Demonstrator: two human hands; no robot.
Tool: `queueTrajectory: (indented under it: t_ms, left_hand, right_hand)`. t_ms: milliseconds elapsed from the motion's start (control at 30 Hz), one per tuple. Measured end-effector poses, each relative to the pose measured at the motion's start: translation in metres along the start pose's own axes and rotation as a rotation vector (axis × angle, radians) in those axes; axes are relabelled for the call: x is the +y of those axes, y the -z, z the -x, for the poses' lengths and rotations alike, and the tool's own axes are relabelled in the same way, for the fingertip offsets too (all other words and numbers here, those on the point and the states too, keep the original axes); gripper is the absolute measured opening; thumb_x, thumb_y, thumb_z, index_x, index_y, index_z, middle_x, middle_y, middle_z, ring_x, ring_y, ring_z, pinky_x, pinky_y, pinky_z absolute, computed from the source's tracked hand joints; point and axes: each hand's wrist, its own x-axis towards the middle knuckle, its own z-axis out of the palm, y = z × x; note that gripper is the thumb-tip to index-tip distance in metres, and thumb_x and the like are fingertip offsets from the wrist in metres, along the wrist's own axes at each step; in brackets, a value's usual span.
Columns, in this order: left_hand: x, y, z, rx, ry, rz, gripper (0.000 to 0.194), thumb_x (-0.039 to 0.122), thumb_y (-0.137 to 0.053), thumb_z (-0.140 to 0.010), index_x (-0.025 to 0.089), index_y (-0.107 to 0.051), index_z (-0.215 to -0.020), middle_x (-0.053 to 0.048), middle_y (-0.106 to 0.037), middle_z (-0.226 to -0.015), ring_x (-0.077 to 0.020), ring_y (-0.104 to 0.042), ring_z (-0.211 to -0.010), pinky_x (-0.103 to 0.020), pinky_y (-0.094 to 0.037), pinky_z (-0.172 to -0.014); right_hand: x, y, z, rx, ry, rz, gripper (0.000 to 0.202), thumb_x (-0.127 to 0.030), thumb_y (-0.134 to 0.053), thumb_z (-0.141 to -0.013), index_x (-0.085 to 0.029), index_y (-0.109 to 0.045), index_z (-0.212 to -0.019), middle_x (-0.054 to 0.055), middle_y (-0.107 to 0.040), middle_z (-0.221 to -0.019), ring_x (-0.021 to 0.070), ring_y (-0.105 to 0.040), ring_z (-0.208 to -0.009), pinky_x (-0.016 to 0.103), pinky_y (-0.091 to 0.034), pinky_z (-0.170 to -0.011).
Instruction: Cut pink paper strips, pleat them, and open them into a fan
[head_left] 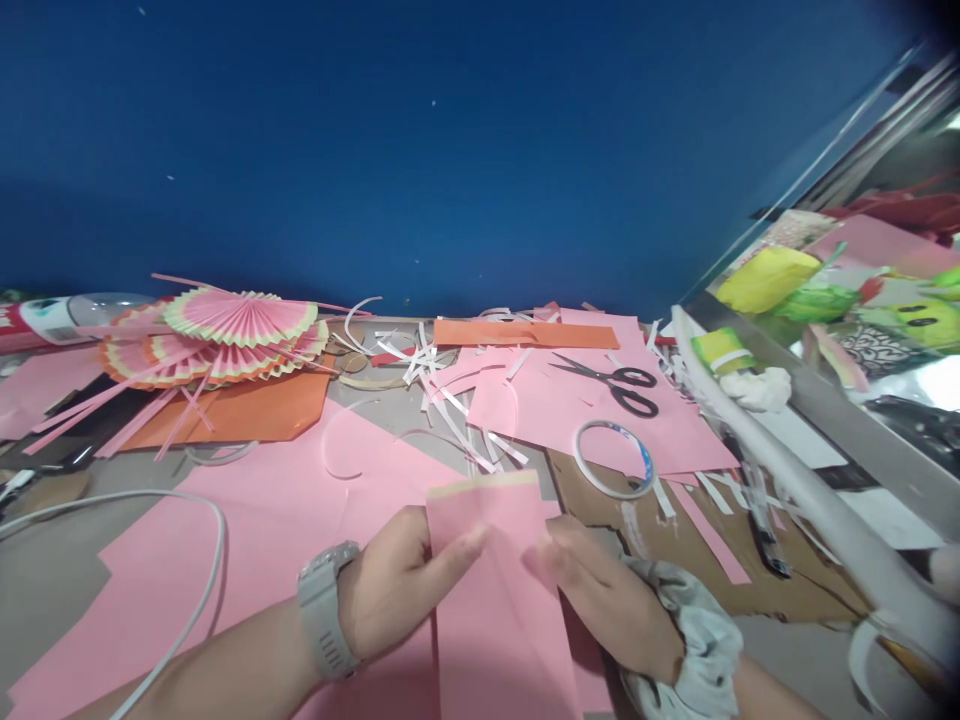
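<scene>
A long pink paper strip (499,610) with a pale cream band along its far end lies between my hands. My left hand (412,575) grips its left edge, thumb on top and fingers curled behind. On the right edge, my right hand (600,585) holds the same strip with bent, slightly blurred fingers. Larger pink sheets (255,520) spread beneath and to the left. Beyond my right hand are a roll of tape (614,459) and black-handled scissors (622,388), the scissors resting on pink paper (547,415).
Folded paper fans (240,325) sit at the back left beside a plastic bottle (82,315). White scraps (450,410) and an orange strip (525,335) lie at the back. A cutter (766,535) rests on cardboard (697,560) at right. A white cable (221,540) loops at left.
</scene>
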Motion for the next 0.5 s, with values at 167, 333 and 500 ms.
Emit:
queueTrajectory:
  t_ms: [167, 333, 500]
  left_hand:
    - [0.0044, 0.0007, -0.0001, -0.05, -0.046, 0.019, 0.035, 0.03, -0.039, -0.09, 0.021, -0.055, -0.12, -0.005, -0.065, -0.099, -0.0194, -0.059, -0.09, -0.029, -0.045, -0.084]
    - [0.0059, 0.0013, 0.0004, -0.081, -0.019, -0.087, 0.037, 0.032, -0.035, -0.091, 0.017, -0.061, -0.112, -0.005, -0.066, -0.087, -0.0183, -0.059, -0.08, -0.028, -0.046, -0.077]
    - [0.0019, 0.0017, 0.0012, -0.082, 0.003, -0.188, 0.039, 0.039, -0.036, -0.089, 0.016, -0.067, -0.095, 0.0, -0.059, -0.063, -0.0147, -0.054, -0.061, -0.022, -0.044, -0.059]
  right_hand:
    - [0.0018, 0.0019, -0.0011, 0.006, -0.02, -0.007, 0.044, -0.042, -0.029, -0.092, -0.02, -0.055, -0.062, 0.001, -0.059, -0.062, 0.0155, -0.056, -0.06, 0.025, -0.047, -0.059]
    - [0.0025, -0.0017, 0.0017, -0.012, -0.032, -0.009, 0.041, -0.04, -0.029, -0.092, -0.019, -0.058, -0.072, 0.003, -0.061, -0.068, 0.0161, -0.058, -0.066, 0.026, -0.048, -0.065]
    - [-0.0009, -0.0057, 0.0033, 0.069, -0.095, -0.008, 0.044, -0.04, -0.027, -0.092, -0.02, -0.054, -0.064, 0.002, -0.057, -0.062, 0.0146, -0.056, -0.062, 0.025, -0.047, -0.06]
